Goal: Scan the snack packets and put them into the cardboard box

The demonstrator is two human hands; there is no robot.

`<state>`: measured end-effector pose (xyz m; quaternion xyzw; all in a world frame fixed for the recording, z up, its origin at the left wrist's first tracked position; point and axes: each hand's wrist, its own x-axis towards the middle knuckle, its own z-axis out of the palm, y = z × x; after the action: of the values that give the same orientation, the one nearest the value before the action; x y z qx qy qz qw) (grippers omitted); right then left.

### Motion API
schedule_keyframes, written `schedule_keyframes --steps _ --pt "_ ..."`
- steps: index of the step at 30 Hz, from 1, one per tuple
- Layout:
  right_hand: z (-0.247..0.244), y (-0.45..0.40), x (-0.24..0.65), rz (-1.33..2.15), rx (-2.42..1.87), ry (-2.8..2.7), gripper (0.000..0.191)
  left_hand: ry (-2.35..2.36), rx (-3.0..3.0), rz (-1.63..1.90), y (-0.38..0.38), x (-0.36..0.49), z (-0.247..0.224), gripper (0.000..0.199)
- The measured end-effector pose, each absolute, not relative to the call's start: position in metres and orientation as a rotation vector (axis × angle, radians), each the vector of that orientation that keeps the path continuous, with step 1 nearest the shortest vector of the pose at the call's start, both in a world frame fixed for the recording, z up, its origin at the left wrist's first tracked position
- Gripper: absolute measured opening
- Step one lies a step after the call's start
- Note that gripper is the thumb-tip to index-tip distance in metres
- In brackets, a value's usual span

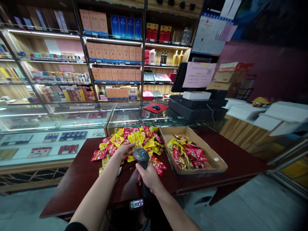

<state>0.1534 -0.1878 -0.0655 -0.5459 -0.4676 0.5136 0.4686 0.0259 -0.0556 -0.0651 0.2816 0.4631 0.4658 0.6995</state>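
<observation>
A black handheld barcode scanner [141, 155] with a small blue light on top is in my right hand [149, 175], the fingers wrapped round its handle. The scanner's head points away from me over the front of a heap of snack packets. My left hand [125, 150] is at the heap, just left of the scanner, thumb and fingers closed on a yellow snack packet [137, 138]; the fingertips are partly hidden. Red and yellow packets lie loosely round it, among them a red packet [98, 155] at the left edge.
A shallow cardboard box [218, 164] holding red and gold packets stands right of the heap on the dark wooden table [72, 179]. Behind are a glass counter [125, 117], a monitor [179, 77] and stocked shelves. A small lit screen [136, 204] shows below the scanner.
</observation>
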Motion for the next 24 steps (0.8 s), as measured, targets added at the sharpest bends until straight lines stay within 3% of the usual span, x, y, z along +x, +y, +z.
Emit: schedule_keyframes --steps 7,14,20,24 --pt "-0.064 -0.188 0.153 1.268 -1.339 -1.138 0.027 1.013 0.697 0.991 -0.054 0.026 -0.067 0.020" --pt "-0.067 -0.185 0.154 1.313 -1.298 -1.099 0.026 1.052 0.646 1.007 -0.052 0.022 -0.067 0.028" --pt "-0.059 -0.156 0.181 1.030 -1.204 -1.001 0.030 1.022 0.694 0.919 -0.065 0.031 -0.072 0.018" --pt "-0.044 -0.141 0.205 1.301 -1.207 -0.769 0.031 0.861 0.732 0.791 -0.076 0.045 -0.074 0.016"
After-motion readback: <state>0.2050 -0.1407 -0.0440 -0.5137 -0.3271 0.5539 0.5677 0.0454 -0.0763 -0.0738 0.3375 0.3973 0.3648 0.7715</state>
